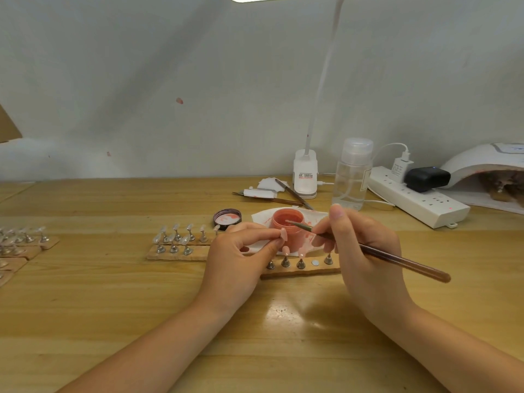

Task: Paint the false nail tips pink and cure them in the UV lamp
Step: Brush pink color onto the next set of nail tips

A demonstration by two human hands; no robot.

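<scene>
The left hand (238, 256) is pinching a pale pink nail tip (283, 234) between its fingertips, holding it just in front of the open pink polish jar (287, 226). The right hand (360, 251) is gripping a thin brush (377, 252), whose bristle end is reaching over the jar's mouth, above the pink polish inside. Nearer than the jar, a wooden holder strip (300, 271) is carrying small metal stands. The jar's lid (227, 219) is lying just left of the jar, and the UV lamp (487, 174) is sitting well to its right.

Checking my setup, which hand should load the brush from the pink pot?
Right hand: it grips the brush, bristles already over the pink pot. Left hand pinches a nail tip.
</scene>
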